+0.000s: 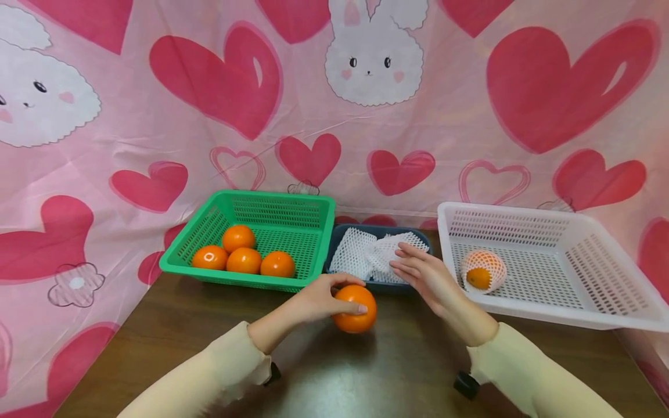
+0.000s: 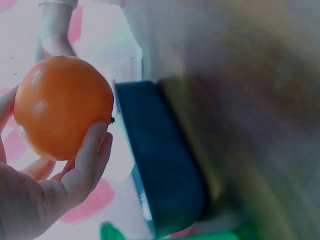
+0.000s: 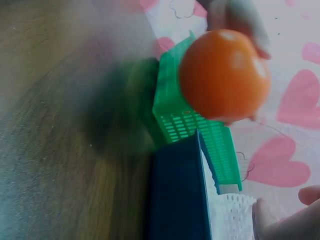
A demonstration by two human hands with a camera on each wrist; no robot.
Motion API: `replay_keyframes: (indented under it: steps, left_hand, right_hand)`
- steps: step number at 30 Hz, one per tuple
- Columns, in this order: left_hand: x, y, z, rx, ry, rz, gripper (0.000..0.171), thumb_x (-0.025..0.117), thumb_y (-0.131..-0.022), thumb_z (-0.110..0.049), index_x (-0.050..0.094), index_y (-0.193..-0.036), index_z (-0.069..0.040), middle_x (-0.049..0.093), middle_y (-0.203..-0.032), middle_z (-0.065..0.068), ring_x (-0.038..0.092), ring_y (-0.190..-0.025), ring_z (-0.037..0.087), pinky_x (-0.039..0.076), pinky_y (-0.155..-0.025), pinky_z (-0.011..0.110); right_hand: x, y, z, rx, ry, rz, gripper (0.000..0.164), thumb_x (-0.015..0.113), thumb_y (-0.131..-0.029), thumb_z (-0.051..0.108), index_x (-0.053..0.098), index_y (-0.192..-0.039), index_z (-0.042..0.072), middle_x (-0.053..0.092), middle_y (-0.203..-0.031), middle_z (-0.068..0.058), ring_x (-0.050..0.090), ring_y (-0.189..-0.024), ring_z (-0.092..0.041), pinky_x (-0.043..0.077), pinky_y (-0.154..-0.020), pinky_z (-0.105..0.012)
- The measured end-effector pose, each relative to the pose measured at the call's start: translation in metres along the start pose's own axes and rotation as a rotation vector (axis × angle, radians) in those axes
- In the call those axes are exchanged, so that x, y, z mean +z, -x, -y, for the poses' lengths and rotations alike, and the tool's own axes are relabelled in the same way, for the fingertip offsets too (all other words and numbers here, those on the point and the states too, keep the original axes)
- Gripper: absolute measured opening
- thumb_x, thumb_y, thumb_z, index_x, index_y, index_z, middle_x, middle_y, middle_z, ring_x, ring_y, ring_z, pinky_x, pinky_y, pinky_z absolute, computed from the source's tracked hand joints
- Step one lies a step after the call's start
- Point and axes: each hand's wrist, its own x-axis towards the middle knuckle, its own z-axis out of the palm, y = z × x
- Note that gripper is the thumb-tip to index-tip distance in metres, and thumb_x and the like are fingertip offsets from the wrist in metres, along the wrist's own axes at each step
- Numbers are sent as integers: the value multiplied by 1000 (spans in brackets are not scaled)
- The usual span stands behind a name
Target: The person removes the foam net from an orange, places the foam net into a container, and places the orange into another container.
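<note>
My left hand [image 1: 316, 299] grips a bare orange [image 1: 358, 318], thumb across its near side and fingers behind it, in front of the dark blue tray [image 2: 160, 160]. In the left wrist view the orange [image 2: 62, 107] sits between thumb and fingers. White foam net sleeves [image 1: 351, 255] lie loose in the tray. Over the tray's right side my right hand [image 1: 436, 284] reaches with extended fingers, fingertips close over a foam sleeve [image 1: 384, 252], holding nothing. The right wrist view shows its fingers [image 3: 265, 217] beside the white netting [image 3: 232, 212].
To the left stands a green basket [image 1: 308, 283] with several bare oranges [image 1: 244, 260] at its front. A white basket [image 1: 549, 316] on the right holds one orange in a foam net [image 1: 485, 271]. Behind them hangs a pink heart-patterned cloth [image 1: 303, 69]; everything stands on a brown wooden table [image 1: 407, 360].
</note>
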Motion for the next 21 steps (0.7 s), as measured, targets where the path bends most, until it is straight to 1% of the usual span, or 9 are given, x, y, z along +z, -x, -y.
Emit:
replay_keyframes:
  steps: [2,4,6,8,10,12,16,19,21]
  left_hand:
    - [-5,1,-5,17,0,-26,48,79,-90,-24,66,-132,-5,66,-116,6,60,-95,23,56,-80,34]
    - [-11,3,-8,17,15,-55,47,79,-90,-24,66,-131,-5,65,-116,7,60,-95,24,57,-79,34]
    - [-17,6,-11,5,36,-82,47,79,-90,-23,66,-132,-6,64,-117,9,60,-96,26,57,-79,35]
    - [-25,9,-14,-19,69,-112,47,79,-91,-23,65,-133,-6,64,-118,11,61,-96,27,59,-78,36]
    - [-34,12,-17,-36,94,-146,48,79,-91,-23,64,-134,-6,64,-118,12,62,-97,28,60,-77,38]
    - [-43,14,-21,-40,111,-178,49,78,-92,-22,63,-135,-6,64,-120,14,63,-98,29,60,-77,39]
    - [-59,15,-25,-23,89,-243,50,77,-93,-22,61,-138,-7,63,-124,16,63,-100,30,60,-78,40]
    - [-69,14,-23,-12,56,-292,51,76,-94,-23,60,-139,-7,61,-130,18,62,-104,33,60,-79,43]
    - [-76,14,-19,-1,32,-331,51,75,-95,-23,59,-140,-7,59,-134,19,61,-108,35,59,-82,43]
  right_hand:
    - [4,-2,-1,-4,12,20,54,40,-110,7,21,-159,-8,25,-160,-31,64,-116,-14,45,-104,-30]
    - [7,-5,-2,-9,23,33,53,41,-109,7,24,-157,-9,29,-159,-31,65,-115,-15,47,-103,-29]
    - [10,-8,-3,-18,35,42,53,43,-109,6,26,-156,-11,35,-154,-32,66,-114,-17,49,-101,-28]
    - [14,-11,-4,-15,44,61,52,45,-108,5,28,-155,-12,42,-150,-30,67,-113,-18,49,-101,-29]
    - [18,-14,-5,4,53,90,52,46,-108,5,29,-155,-11,47,-147,-28,67,-115,-21,49,-102,-32]
    - [22,-18,-7,32,58,127,52,47,-108,5,30,-155,-11,48,-147,-27,65,-119,-25,48,-102,-34]
    - [33,-26,-14,91,69,220,53,47,-107,6,31,-154,-10,46,-148,-31,67,-116,-27,49,-102,-36]
    - [42,-32,-22,129,75,281,52,48,-107,7,34,-154,-10,50,-145,-32,70,-108,-23,52,-99,-36]
    - [48,-35,-27,148,74,315,52,48,-107,7,34,-154,-10,53,-142,-32,71,-104,-21,53,-98,-37]
